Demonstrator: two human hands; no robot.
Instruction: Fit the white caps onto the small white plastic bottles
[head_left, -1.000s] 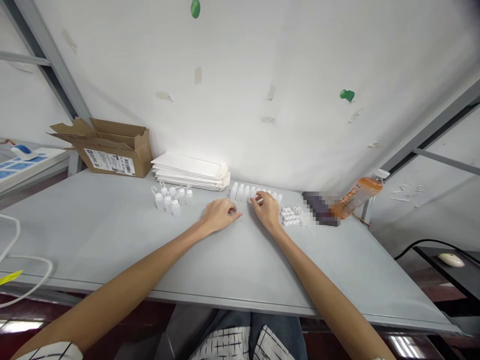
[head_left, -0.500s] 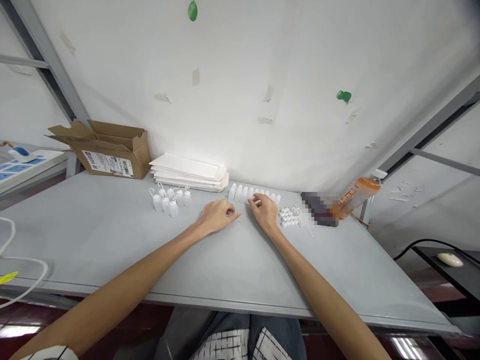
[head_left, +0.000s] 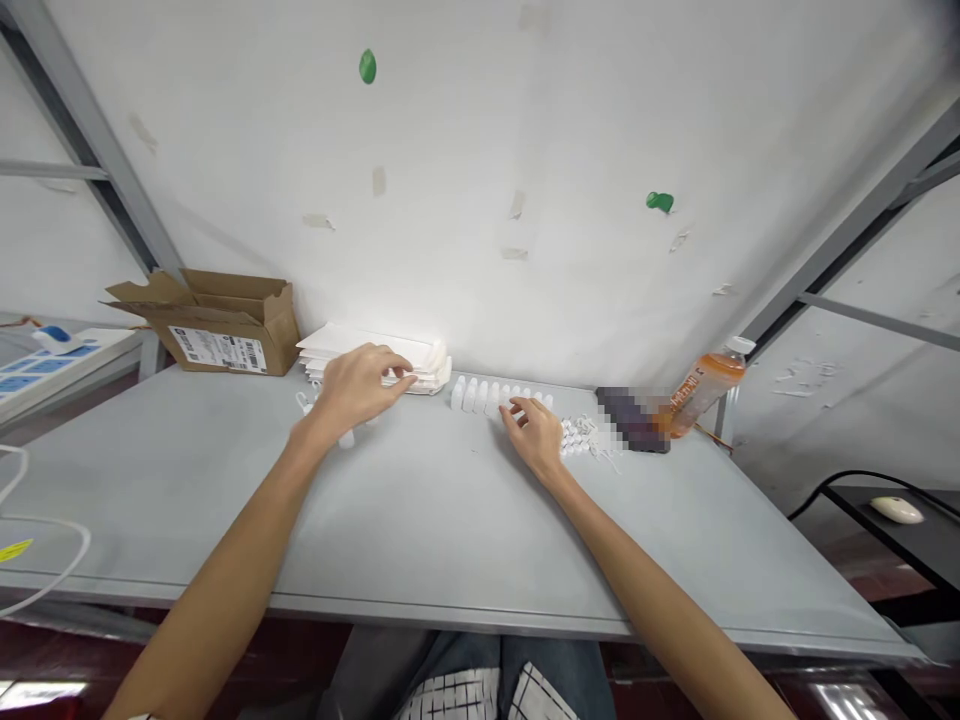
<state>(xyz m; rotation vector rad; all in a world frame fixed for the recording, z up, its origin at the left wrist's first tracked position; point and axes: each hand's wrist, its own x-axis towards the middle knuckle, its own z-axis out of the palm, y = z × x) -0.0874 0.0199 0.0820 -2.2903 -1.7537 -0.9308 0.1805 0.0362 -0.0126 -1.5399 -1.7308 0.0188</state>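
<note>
**Along a flat grey table (head_left: 420, 530), a bare left hand (head_left: 365, 385) and a bare right hand (head_left: 534, 430) are sitting well apart**

Toward the table's left half, the left hand is covering most of a cluster of small white plastic bottles with looped tops (head_left: 346, 439); one bottle's lower part and a thin loop are peeking out around it. Thumb and bent forefinger are leaving a fairly wide gap between their tips.

Nearer the middle, the right hand is curving its fingers beside a row of small, white, translucent plastic bottles (head_left: 481, 397), which are standing close together near the wall. Its fingertips are overlapping some of the row from this angle, so whether they are touching or gripping one, I cannot tell.

Just right of that hand, a group of small white caps with thin strings (head_left: 577, 436) is lying on the surface. Beyond it, a dark, pixelated object (head_left: 634, 420) is lying near a tilted clear bottle of orange drink with a white cap (head_left: 706, 385).

Behind the left hand, a stack of flat white sheets (head_left: 337, 340) is resting against the wall, and an open brown cardboard box with a printed label (head_left: 277, 330) is standing beside it.
</note>
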